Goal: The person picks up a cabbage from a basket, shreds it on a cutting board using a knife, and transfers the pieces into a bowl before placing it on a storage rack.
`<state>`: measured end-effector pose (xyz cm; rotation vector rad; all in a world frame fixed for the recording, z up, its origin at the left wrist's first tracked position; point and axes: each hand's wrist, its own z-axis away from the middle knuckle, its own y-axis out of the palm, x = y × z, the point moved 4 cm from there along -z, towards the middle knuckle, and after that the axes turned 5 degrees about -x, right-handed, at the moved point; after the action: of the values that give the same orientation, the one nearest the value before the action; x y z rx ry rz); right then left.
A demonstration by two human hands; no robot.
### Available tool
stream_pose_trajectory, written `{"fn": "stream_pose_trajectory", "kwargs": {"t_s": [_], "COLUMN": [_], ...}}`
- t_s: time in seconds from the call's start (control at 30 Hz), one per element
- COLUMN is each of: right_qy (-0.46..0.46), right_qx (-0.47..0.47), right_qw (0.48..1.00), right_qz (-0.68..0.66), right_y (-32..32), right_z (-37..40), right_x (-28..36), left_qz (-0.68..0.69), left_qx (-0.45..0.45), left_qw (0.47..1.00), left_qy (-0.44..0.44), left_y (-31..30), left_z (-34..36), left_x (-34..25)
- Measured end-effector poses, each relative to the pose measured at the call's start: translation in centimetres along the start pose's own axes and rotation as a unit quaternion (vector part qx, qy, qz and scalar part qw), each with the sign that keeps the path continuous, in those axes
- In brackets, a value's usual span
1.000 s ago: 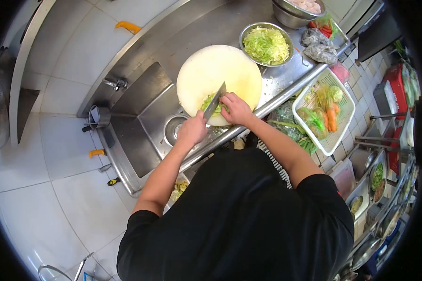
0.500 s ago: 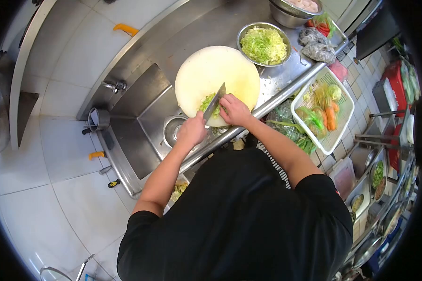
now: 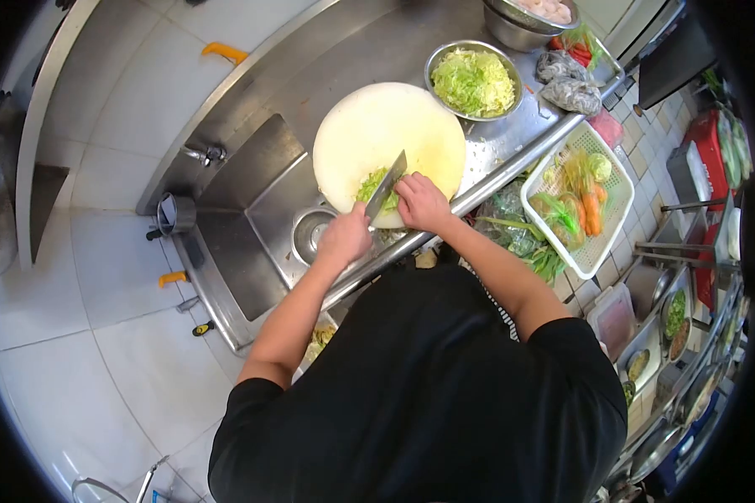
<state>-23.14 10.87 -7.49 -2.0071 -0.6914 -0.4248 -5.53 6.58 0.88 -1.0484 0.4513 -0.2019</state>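
My left hand [image 3: 344,238] is closed round the handle of a kitchen knife [image 3: 387,184], whose blade points up and right over the round white cutting board [image 3: 386,126]. Right beside the blade, my right hand [image 3: 423,202] rests with curled fingers on a light green leafy vegetable, mostly hidden beneath it. Shredded green pieces [image 3: 371,184] lie on the board to the left of the blade. A steel bowl [image 3: 430,60] with a heap of shredded cabbage [image 3: 475,82] stands beyond the board, up and to the right.
The board overlaps a steel sink [image 3: 264,210] with a tap [image 3: 203,155] at its left. To the right, a white basket [image 3: 596,268] holds carrots [image 3: 593,210] and bagged vegetables. Grey plastic bags [image 3: 570,94] sit near the counter's far corner. A metal rail [image 3: 495,191] edges the counter.
The knife and both hands have shifted very slightly. My left hand keeps its grip on the knife and my right hand stays on the vegetable.
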Motion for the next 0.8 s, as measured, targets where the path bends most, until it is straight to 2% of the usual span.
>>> {"fn": "stream_pose_trajectory", "kwargs": {"t_s": [0.07,0.17,0.3,0.4,0.53,0.57,0.67,0.8], "right_qy": [0.009,0.007,0.006,0.017,0.018,0.022,0.023,0.031], "right_qx": [0.007,-0.001,-0.010,-0.008,-0.017,-0.013,-0.020,-0.017], "right_qw": [1.000,1.000,1.000,1.000,1.000,1.000,0.999,0.999], "right_qz": [-0.003,-0.005,-0.007,-0.008,-0.015,-0.016,-0.015,-0.027], "right_y": [0.4,0.2,0.2,0.2,-0.1,-0.2,-0.1,-0.2], "right_z": [0.3,0.1,0.6,0.5,1.0,0.9,0.5,0.9], "right_x": [-0.1,-0.1,-0.2,-0.1,-0.1,-0.2,0.0,-0.3], "left_qz": [-0.003,0.015,-0.009,0.024,0.007,0.033,0.018,0.018], "left_qx": [0.002,0.011,0.005,0.003,-0.002,0.005,-0.001,0.003], "left_qw": [1.000,0.999,1.000,0.999,1.000,0.999,1.000,1.000], "left_qy": [-0.017,-0.034,-0.014,-0.034,-0.002,-0.024,-0.011,-0.005], "left_y": [-1.1,2.4,-1.1,1.2,-1.4,-0.7,2.5,-0.6], "left_z": [0.5,0.0,0.6,0.7,0.8,0.9,-0.1,1.5], "left_x": [-0.9,0.5,-1.0,-0.8,-1.3,-1.2,0.2,-1.6]}}
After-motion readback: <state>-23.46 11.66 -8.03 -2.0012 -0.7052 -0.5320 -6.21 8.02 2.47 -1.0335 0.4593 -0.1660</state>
